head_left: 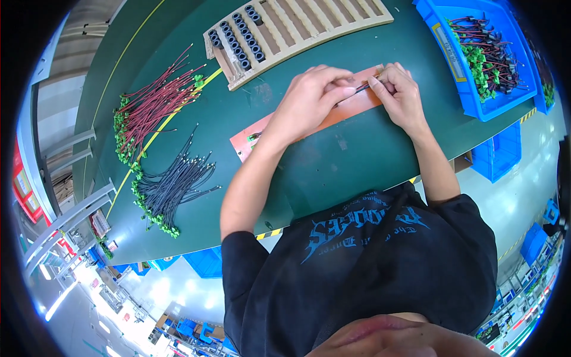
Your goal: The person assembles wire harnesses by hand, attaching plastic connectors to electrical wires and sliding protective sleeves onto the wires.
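Observation:
Both my hands are over a long orange-brown board [357, 106] lying on the green table. My left hand [306, 101] pinches a thin dark wire [361, 88] between thumb and fingers. The other end of the wire runs to my right hand [397, 92], whose thumb and fingers are closed on it near the board's right end. What lies inside the right fingers is hidden. A small green connector [254, 137] shows at the board's left end, beside my left forearm.
Red wires [163, 95] and black wires [175, 187] with green connectors lie in bundles on the left. Beyond the board is a slotted wooden tray [309, 43] partly filled with black rings [241, 41]. A blue bin [470, 104] of wired parts stands at right.

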Demonstrator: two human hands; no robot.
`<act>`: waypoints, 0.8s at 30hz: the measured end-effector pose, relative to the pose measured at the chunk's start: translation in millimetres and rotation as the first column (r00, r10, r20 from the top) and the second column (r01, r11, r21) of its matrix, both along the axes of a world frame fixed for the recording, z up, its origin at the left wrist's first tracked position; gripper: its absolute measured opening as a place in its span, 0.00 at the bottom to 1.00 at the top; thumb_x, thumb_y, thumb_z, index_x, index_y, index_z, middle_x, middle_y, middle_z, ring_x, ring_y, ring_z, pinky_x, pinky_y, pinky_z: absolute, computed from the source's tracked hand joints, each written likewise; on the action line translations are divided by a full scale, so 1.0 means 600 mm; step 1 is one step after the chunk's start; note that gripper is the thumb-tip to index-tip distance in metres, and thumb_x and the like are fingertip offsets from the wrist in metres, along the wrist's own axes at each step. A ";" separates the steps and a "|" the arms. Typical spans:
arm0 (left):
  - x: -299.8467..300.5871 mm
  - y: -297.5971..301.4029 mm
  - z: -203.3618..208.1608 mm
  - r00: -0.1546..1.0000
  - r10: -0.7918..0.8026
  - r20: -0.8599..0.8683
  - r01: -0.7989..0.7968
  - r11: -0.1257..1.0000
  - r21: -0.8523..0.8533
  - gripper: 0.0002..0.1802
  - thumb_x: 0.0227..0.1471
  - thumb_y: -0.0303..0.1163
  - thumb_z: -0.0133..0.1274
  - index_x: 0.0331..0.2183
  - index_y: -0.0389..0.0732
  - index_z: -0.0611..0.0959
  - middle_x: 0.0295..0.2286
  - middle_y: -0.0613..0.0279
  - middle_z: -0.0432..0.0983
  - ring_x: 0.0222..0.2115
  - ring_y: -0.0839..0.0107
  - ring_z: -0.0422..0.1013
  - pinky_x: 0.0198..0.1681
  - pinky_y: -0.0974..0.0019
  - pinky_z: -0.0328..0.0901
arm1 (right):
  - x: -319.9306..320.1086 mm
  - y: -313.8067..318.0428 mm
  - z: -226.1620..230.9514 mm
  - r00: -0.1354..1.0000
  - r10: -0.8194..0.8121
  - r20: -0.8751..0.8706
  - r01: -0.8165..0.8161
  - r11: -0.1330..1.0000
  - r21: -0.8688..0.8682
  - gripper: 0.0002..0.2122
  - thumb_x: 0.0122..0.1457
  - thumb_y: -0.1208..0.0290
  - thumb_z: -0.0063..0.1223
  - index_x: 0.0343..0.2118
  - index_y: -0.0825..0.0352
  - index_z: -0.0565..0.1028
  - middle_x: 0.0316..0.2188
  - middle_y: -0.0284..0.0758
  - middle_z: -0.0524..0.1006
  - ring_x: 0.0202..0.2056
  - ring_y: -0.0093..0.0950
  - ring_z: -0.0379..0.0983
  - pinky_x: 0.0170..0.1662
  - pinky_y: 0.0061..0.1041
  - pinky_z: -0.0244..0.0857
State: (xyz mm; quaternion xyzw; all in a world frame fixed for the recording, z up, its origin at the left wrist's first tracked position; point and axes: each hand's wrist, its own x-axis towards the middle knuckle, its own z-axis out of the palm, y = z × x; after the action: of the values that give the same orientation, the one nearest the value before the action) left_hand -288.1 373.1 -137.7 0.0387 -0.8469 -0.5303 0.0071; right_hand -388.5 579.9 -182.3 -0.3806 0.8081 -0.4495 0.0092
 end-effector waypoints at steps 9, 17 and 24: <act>-0.103 -0.007 -0.024 0.857 -0.398 0.327 0.379 0.917 0.123 0.08 0.51 0.28 0.64 0.32 0.32 0.87 0.23 0.64 0.81 0.21 0.80 0.69 0.25 0.70 0.65 | -0.002 0.001 -0.009 0.996 0.036 0.085 -0.032 0.998 -0.052 0.11 0.58 0.71 0.61 0.23 0.65 0.70 0.17 0.30 0.63 0.26 0.29 0.64 0.37 0.30 0.56; -0.106 0.003 -0.025 0.876 -0.244 0.416 0.226 0.970 0.091 0.08 0.50 0.29 0.64 0.33 0.36 0.89 0.24 0.62 0.82 0.23 0.80 0.71 0.29 0.71 0.67 | -0.012 -0.007 -0.023 0.997 0.022 0.079 -0.018 0.998 -0.056 0.11 0.59 0.70 0.60 0.22 0.63 0.71 0.18 0.30 0.70 0.25 0.29 0.68 0.39 0.29 0.58; -0.121 0.005 -0.015 0.871 -0.258 0.417 0.266 0.963 0.041 0.12 0.52 0.32 0.62 0.34 0.32 0.86 0.22 0.59 0.79 0.23 0.76 0.72 0.30 0.70 0.67 | -0.030 -0.007 -0.014 0.998 0.025 0.054 -0.021 0.997 -0.074 0.11 0.59 0.69 0.60 0.23 0.65 0.71 0.18 0.30 0.70 0.24 0.30 0.67 0.36 0.31 0.58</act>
State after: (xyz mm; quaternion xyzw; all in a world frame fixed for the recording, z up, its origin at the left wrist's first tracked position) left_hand -360.5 376.1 -146.5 0.0364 -0.8305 -0.4983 -0.2462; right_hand -406.4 575.8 -190.8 -0.3776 0.7862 -0.4887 0.0225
